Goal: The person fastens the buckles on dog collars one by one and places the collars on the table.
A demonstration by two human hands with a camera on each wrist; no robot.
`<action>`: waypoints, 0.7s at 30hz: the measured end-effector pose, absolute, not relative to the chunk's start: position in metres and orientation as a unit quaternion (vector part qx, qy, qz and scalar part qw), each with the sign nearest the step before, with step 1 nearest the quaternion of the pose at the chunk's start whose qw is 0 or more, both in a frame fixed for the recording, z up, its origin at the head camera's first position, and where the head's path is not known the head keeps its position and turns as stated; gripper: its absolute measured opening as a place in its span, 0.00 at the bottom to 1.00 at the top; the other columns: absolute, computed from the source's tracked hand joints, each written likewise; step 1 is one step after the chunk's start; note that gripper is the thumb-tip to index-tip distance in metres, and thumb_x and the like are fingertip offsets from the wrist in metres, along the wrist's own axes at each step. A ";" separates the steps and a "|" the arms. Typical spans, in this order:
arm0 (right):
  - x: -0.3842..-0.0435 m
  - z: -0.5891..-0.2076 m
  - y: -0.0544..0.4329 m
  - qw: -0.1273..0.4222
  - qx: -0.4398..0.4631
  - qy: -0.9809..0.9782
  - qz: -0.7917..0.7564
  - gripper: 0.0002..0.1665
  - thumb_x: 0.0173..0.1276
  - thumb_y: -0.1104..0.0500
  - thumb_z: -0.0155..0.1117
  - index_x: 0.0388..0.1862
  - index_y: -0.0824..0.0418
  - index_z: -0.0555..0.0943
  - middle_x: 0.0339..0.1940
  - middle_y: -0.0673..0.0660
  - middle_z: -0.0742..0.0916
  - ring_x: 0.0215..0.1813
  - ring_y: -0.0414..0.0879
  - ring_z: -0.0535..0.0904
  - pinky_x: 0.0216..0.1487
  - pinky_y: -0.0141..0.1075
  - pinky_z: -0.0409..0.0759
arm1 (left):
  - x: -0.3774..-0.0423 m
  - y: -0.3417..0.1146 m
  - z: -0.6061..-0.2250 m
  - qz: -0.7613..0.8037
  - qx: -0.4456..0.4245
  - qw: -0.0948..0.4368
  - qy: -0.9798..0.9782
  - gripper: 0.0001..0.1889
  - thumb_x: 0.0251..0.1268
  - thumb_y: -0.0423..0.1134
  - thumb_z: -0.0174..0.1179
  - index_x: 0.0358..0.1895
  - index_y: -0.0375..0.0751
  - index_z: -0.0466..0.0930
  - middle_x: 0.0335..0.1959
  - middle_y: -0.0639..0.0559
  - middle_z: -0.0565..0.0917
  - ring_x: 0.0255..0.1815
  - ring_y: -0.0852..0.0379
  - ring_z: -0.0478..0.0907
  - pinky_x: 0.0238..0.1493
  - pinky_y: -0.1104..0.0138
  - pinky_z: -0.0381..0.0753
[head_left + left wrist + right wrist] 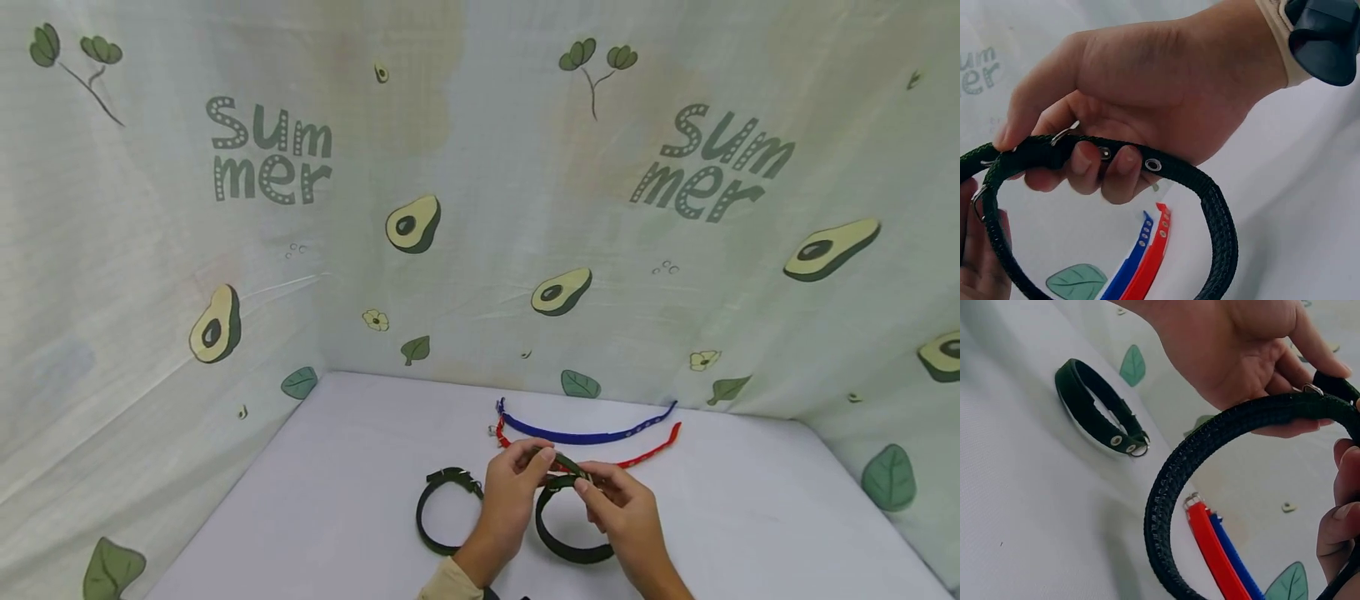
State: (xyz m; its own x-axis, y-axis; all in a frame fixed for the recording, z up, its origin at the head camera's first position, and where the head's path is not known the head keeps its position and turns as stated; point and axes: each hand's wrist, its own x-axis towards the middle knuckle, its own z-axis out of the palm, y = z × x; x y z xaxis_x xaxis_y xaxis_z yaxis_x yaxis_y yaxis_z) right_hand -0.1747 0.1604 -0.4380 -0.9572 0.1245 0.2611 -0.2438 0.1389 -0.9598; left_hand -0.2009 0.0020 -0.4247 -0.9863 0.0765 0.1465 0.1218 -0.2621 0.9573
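Note:
Both hands hold one dark green woven collar above the table, its loop (570, 553) hanging below the fingers. My left hand (507, 492) pinches the strap on the left, with its thumb on top. On the other side my right hand (628, 507) grips it between thumb and fingers. In the left wrist view, the right hand's fingers curl round the strap close to a metal buckle (1065, 132) and an eyelet (1152, 165). The right wrist view shows a short strap end (1333, 386) under the left thumb. Fingers hide part of the buckle area.
A second dark green collar (422, 518), closed into a ring, lies left of the left hand on the white table (300, 517). Behind the hands a blue collar (577, 438) and a red collar (651, 455) lie stretched out. A printed cloth (480, 167) hangs behind the table.

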 end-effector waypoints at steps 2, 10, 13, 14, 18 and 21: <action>-0.175 -0.439 0.161 0.137 0.041 -0.742 0.654 0.12 0.68 0.61 0.70 0.48 0.63 0.84 0.29 0.60 0.82 0.21 0.46 0.74 0.19 0.35 0.73 | -0.202 0.000 -0.425 -0.794 -0.082 0.014 -0.603 0.13 0.71 0.41 0.63 0.49 0.34 0.82 0.41 0.47 0.85 0.48 0.46 0.84 0.47 0.65 0.83; -0.175 -0.439 0.162 0.142 0.033 -0.737 0.660 0.11 0.70 0.60 0.68 0.48 0.64 0.84 0.28 0.61 0.82 0.22 0.47 0.74 0.20 0.35 0.73 | -0.204 0.001 -0.426 -0.794 -0.091 -0.005 -0.602 0.15 0.69 0.41 0.65 0.53 0.36 0.81 0.42 0.47 0.84 0.49 0.45 0.82 0.49 0.64 0.83; -0.175 -0.439 0.162 0.141 0.024 -0.726 0.672 0.11 0.72 0.60 0.66 0.48 0.65 0.83 0.32 0.63 0.84 0.22 0.47 0.73 0.21 0.35 0.74 | -0.202 0.004 -0.428 -0.783 -0.106 -0.018 -0.613 0.15 0.66 0.39 0.67 0.53 0.38 0.81 0.43 0.48 0.84 0.47 0.51 0.81 0.48 0.65 0.82; -0.175 -0.439 0.162 0.141 0.023 -0.722 0.677 0.11 0.72 0.60 0.65 0.49 0.65 0.83 0.32 0.64 0.83 0.22 0.46 0.73 0.21 0.35 0.73 | -0.201 0.005 -0.428 -0.778 -0.111 -0.023 -0.619 0.14 0.65 0.39 0.68 0.51 0.39 0.82 0.43 0.48 0.84 0.46 0.52 0.81 0.48 0.66 0.82; -0.176 -0.440 0.163 0.138 0.026 -0.707 0.693 0.12 0.74 0.60 0.63 0.50 0.67 0.82 0.29 0.63 0.81 0.21 0.45 0.72 0.20 0.35 0.72 | -0.198 0.008 -0.430 -0.755 -0.132 -0.022 -0.642 0.09 0.65 0.38 0.68 0.44 0.39 0.84 0.41 0.50 0.85 0.41 0.54 0.81 0.43 0.67 0.82; -0.176 -0.441 0.163 0.131 0.031 -0.693 0.708 0.12 0.75 0.61 0.62 0.51 0.68 0.81 0.25 0.61 0.79 0.21 0.44 0.72 0.20 0.34 0.73 | -0.196 0.009 -0.431 -0.739 -0.149 -0.005 -0.657 0.06 0.66 0.38 0.67 0.43 0.41 0.87 0.40 0.51 0.85 0.39 0.56 0.81 0.42 0.67 0.83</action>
State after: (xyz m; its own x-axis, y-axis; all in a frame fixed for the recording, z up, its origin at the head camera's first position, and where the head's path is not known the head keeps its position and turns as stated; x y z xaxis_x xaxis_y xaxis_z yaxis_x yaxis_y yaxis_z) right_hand -0.1763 0.1632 -0.4405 -0.9636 0.1432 0.2260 -0.2291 -0.0054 -0.9734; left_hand -0.1955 0.0092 -0.4314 -0.9555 0.2027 0.2145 0.1893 -0.1368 0.9724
